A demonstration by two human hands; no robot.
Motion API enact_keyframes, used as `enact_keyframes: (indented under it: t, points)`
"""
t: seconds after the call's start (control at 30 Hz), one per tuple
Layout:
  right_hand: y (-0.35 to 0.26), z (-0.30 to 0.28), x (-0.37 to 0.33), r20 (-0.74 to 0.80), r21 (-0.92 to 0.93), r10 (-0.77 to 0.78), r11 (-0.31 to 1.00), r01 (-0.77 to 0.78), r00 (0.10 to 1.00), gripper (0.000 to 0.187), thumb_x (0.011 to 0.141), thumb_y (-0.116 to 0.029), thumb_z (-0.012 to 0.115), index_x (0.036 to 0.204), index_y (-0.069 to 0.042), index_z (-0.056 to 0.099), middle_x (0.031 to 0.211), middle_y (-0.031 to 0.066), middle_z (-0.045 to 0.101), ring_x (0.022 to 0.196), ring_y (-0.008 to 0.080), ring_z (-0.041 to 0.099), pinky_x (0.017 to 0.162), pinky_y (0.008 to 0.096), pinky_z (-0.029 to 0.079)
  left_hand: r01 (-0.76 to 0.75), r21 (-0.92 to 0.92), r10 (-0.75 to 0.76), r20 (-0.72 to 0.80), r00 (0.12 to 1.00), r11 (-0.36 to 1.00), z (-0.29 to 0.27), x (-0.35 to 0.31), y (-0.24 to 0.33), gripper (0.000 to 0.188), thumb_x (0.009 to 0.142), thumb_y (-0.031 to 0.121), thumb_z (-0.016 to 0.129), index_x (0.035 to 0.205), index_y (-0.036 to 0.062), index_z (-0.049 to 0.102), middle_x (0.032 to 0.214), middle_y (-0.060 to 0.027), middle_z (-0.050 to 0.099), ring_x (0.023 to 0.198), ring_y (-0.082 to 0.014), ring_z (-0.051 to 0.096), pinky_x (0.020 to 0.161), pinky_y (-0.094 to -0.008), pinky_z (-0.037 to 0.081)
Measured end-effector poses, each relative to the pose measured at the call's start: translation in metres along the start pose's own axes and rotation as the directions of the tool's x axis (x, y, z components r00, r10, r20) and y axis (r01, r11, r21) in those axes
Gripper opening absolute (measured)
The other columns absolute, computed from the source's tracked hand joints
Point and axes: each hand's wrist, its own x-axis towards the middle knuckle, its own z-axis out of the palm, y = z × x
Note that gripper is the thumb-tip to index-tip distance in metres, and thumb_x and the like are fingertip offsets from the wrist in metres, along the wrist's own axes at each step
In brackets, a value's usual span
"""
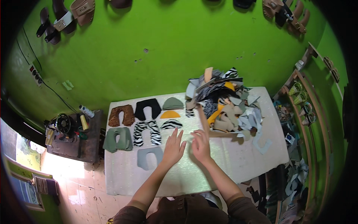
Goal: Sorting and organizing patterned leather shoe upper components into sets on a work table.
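Note:
My left hand point(174, 148) hovers over the white table point(186, 175) with its fingers stretched and nothing in them. Close beside it on the right, my right hand point(201, 146) is empty too, its fingers spread and a little bent. Just beyond the left fingertips lies a zebra-striped half-moon piece point(171, 124), with a yellow half-moon point(170, 114) and a green one point(173, 103) behind it. To the left lie U-shaped pieces: brown patterned point(121, 115), black point(148, 109), green point(118, 139), zebra-striped point(147, 133) and pale grey point(150, 158).
A heap of mixed scraps point(227, 108) covers the table's back right, with a brown cardboard edge point(203, 117) beside it. At left stands a sewing machine point(64, 125) with thread cones point(85, 121). Wooden racks with shoes point(298, 93) line the right; more scraps point(296, 175) lie below.

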Motion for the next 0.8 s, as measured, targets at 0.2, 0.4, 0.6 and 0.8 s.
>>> enact_keyframes:
  t: [0.2, 0.4, 0.6, 0.8]
  points:
    - [0.09, -0.101, 0.039, -0.285, -0.42, 0.107, 0.879, -0.224, 0.953, 0.024, 0.073, -0.006, 0.053, 0.097, -0.004, 0.055, 0.1, 0.0151, 0.051, 0.099, 0.0334, 0.044, 0.088, 0.0403, 0.034, -0.087, -0.194, 0.075, -0.064, 0.995, 0.977, 0.04, 0.055, 0.096, 0.046, 0.085, 0.024, 0.047, 0.122, -0.0026, 0.036, 0.127, -0.0257, 0.032, 0.105, -0.0405, 0.045, 0.087, -0.0412, 0.039]
    - [0.149, -0.133, 0.066, 0.023, -0.352, 0.48, 0.825, -0.442, 0.877, 0.037, 0.073, -0.023, 0.061, 0.103, -0.001, 0.056, 0.096, 0.0157, 0.058, 0.096, 0.033, 0.05, 0.085, 0.0386, 0.038, -0.044, -0.243, 0.05, 0.02, 0.999, 0.969, 0.095, 0.103, 0.121, 0.044, 0.085, 0.024, 0.048, 0.118, -0.0033, 0.039, 0.116, -0.0224, 0.044, 0.101, -0.0361, 0.049, 0.086, -0.0372, 0.04]
    - [0.169, -0.132, 0.075, 0.447, 0.087, 0.533, 0.774, -0.628, 0.719, 0.032, 0.072, -0.024, 0.061, 0.094, -0.001, 0.061, 0.088, 0.017, 0.063, 0.076, 0.0339, 0.06, 0.071, 0.035, 0.046, 0.123, -0.312, -0.089, 0.119, 0.989, 0.942, 0.128, 0.13, 0.112, 0.049, 0.085, 0.028, 0.049, 0.118, -0.0076, 0.038, 0.102, -0.0217, 0.053, 0.089, -0.0277, 0.056, 0.078, -0.0328, 0.044]
    - [0.115, -0.116, 0.062, 0.316, -0.371, 0.2, 0.926, -0.073, 0.927, 0.017, 0.07, -0.01, 0.055, 0.084, 0.0, 0.058, 0.082, 0.0145, 0.057, 0.08, 0.0335, 0.054, 0.071, 0.0417, 0.042, 0.354, -0.626, -0.306, 0.188, 0.933, 0.695, 0.119, 0.137, 0.11, 0.051, 0.084, 0.03, 0.053, 0.117, -0.0072, 0.041, 0.099, -0.0132, 0.055, 0.081, -0.0161, 0.056, 0.07, -0.0284, 0.047]
